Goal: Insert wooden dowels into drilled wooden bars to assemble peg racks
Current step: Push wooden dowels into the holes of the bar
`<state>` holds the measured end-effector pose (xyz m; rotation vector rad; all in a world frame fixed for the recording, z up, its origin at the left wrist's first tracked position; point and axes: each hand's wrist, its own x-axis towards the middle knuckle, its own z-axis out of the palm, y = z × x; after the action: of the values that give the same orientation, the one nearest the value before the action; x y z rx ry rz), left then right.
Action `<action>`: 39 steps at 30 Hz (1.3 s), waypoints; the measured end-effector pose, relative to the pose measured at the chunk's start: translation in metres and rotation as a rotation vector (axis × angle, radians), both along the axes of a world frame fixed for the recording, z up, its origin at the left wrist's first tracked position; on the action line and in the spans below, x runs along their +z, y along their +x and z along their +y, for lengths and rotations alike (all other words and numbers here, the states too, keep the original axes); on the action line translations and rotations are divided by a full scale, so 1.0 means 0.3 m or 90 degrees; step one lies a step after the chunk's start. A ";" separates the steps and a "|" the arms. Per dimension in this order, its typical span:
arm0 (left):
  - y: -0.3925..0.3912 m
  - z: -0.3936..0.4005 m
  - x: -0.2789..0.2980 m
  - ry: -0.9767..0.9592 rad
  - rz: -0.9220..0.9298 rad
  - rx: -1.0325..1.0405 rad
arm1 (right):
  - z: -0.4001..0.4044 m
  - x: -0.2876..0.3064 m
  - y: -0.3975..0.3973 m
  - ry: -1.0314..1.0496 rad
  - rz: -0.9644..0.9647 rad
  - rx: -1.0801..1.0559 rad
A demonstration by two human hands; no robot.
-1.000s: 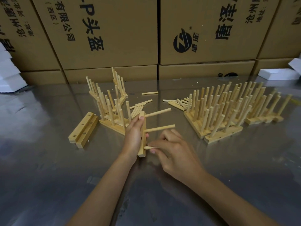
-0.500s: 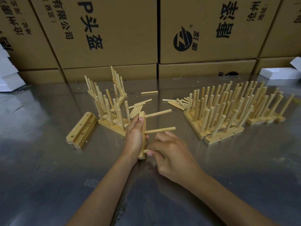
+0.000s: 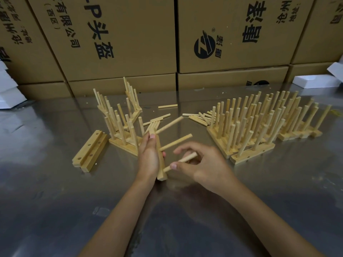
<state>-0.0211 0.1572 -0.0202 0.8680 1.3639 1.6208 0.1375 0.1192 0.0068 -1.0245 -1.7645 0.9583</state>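
Dowel (image 3: 182,161) pinched in right hand (image 3: 202,166) meets the bar (image 3: 161,160) gripped by left hand (image 3: 149,158), before boxes (image 3: 118,39) printed "P头盔", bare table (image 3: 55,210) nearer.

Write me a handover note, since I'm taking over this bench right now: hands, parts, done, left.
Left hand grips the bar, standing on its end on the table.
Right hand pinches the third dowel at the bar's lowest hole; seating depth unclear.
Two dowels are in, upper and middle.
Finished racks stand right, more behind the left hand.
Left: empty bars; loose dowels lie beyond.
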 end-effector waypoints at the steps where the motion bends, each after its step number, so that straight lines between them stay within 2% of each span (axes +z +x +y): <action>1: -0.006 0.002 0.001 -0.012 -0.012 0.011 | 0.000 -0.006 0.006 -0.016 0.023 -0.011; 4: -0.026 0.006 0.007 -0.013 -0.023 0.028 | -0.001 -0.037 0.009 -0.057 -0.019 -0.045; 8: -0.017 -0.003 0.006 0.030 -0.009 0.034 | -0.012 -0.068 -0.020 -0.128 -0.090 0.012; 11: -0.007 -0.016 0.015 0.042 0.008 0.005 | -0.010 -0.075 -0.028 -0.139 -0.026 0.026; 16: -0.028 -0.038 0.069 0.082 -0.020 -0.043 | 0.028 -0.075 0.008 -0.116 0.034 -0.126; 19: -0.025 -0.060 0.091 0.126 0.094 -0.030 | 0.048 -0.070 0.044 -0.072 0.001 -0.200; 22: -0.034 -0.076 0.106 0.153 0.259 0.035 | 0.058 -0.074 0.060 -0.039 -0.021 -0.205; 24: -0.058 -0.080 0.115 0.170 0.300 0.088 | 0.060 -0.078 0.063 -0.015 -0.061 -0.200; 30: -0.141 -0.082 0.133 0.191 0.287 0.206 | 0.040 -0.102 0.046 0.074 -0.259 -0.129; 36: -0.215 -0.080 0.165 0.216 0.206 0.291 | 0.000 -0.112 -0.002 0.111 -0.282 -0.052; 39: -0.247 -0.083 0.176 0.238 0.186 0.335 | -0.031 -0.111 -0.062 0.173 -0.309 -0.038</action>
<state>-0.0953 0.1322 0.0326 1.0526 1.6112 2.2747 0.1188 0.1099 -0.0266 -1.1886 -2.1711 0.4313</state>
